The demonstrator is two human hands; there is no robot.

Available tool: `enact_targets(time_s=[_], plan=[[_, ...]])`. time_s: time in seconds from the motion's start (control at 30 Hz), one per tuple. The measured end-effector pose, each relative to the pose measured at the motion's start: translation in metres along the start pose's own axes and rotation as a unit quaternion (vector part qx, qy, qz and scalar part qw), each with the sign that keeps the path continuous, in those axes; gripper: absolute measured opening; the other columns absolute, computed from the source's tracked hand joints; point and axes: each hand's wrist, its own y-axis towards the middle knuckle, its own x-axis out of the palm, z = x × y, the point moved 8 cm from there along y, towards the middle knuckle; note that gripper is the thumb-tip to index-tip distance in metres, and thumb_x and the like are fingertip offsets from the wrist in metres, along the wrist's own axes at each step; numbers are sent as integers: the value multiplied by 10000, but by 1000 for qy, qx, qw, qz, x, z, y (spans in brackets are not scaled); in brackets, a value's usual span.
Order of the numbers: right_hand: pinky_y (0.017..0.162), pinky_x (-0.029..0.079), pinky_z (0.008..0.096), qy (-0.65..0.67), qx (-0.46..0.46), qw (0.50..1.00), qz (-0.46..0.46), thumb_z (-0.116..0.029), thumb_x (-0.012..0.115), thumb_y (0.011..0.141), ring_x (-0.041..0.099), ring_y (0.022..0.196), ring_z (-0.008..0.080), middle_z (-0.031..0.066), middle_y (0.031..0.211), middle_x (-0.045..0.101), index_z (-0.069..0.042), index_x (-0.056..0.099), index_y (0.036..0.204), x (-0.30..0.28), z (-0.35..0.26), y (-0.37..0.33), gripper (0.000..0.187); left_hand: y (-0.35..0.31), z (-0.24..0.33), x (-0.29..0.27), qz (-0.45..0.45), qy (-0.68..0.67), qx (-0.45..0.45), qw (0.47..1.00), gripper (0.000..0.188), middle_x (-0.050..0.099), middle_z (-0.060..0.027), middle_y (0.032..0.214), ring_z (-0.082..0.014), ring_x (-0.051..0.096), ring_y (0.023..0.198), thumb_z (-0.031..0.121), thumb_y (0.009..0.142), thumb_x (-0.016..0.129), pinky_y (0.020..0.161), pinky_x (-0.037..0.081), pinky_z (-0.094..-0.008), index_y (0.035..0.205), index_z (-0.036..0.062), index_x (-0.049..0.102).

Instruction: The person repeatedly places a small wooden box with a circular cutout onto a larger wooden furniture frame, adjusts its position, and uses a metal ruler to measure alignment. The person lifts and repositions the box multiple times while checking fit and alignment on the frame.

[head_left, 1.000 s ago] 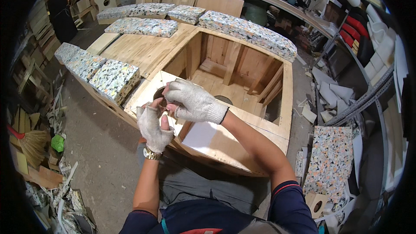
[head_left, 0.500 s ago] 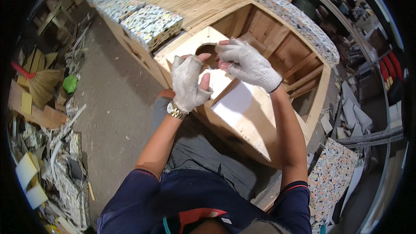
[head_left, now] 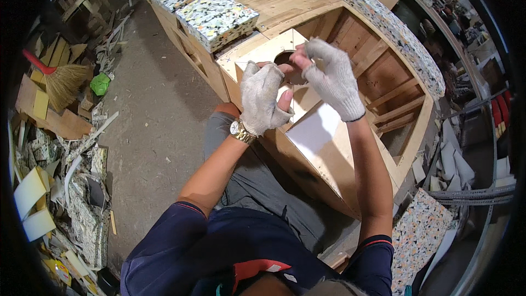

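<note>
Both my hands wear whitish knit gloves with bare fingertips and meet above a wooden box frame (head_left: 323, 170). My left hand (head_left: 264, 98) has its fingers bent toward the right, with the thumb standing apart from them; nothing shows in its grasp. My right hand (head_left: 333, 79) is just to the right and slightly farther off, its bare fingertips drawn together close to the left fingertips. Whatever it may pinch is too small or hidden to tell. Beneath the hands is a pale panel (head_left: 257, 55) with a round hole (head_left: 284, 59), partly covered by my fingers.
Speckled foam blocks (head_left: 219, 19) lie on the frame's far left, and a long foam strip (head_left: 397, 38) lines its right edge. A straw broom (head_left: 63, 82), a green crumpled bag (head_left: 99, 84) and foam scraps (head_left: 82, 203) are at left. A speckled foam sheet (head_left: 419, 235) stands at lower right.
The frame and both hands appear farther right in the view. My right hand has tilted upward, with its fingers more bent. My left hand's fingers have curled further and sit closer to the right hand's.
</note>
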Motion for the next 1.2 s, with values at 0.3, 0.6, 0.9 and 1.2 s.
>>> enact_targets(time_s=[0.3, 0.6, 0.9, 1.2], plan=[[905, 550, 448, -184, -70, 979, -43, -241, 755, 936, 683, 1055, 335, 120, 1053, 728, -63, 793, 1017, 17, 28, 56, 199, 1, -2, 5, -9, 11, 31, 999, 269, 636, -108, 828, -350, 609, 819, 346, 919, 602, 821, 420, -474, 871, 86, 653], [972, 549, 435, -133, -101, 984, -64, -188, 809, 891, 674, 1124, 343, 133, 1123, 746, -37, 796, 1072, 26, 35, 56, 236, 0, -1, 2, 7, -1, 26, 1000, 270, 601, -109, 797, -346, 608, 799, 355, 903, 612, 864, 449, -468, 865, 90, 648], [966, 534, 461, -143, -115, 978, -96, -127, 701, 931, 654, 1112, 406, 199, 1194, 661, 16, 715, 1073, 29, 33, 59, 202, 0, -1, 2, -6, 4, 3, 1000, 303, 630, -133, 787, -381, 626, 805, 346, 902, 588, 857, 457, -481, 847, 61, 676], [852, 531, 326, 34, 122, 992, 8, -192, 690, 1038, 665, 918, 171, 74, 993, 708, 50, 714, 1094, 15, 67, 61, 249, 1, 0, 3, -13, 3, 4, 1000, 289, 644, -139, 799, -384, 637, 820, 331, 872, 603, 846, 461, -480, 850, 55, 687]])
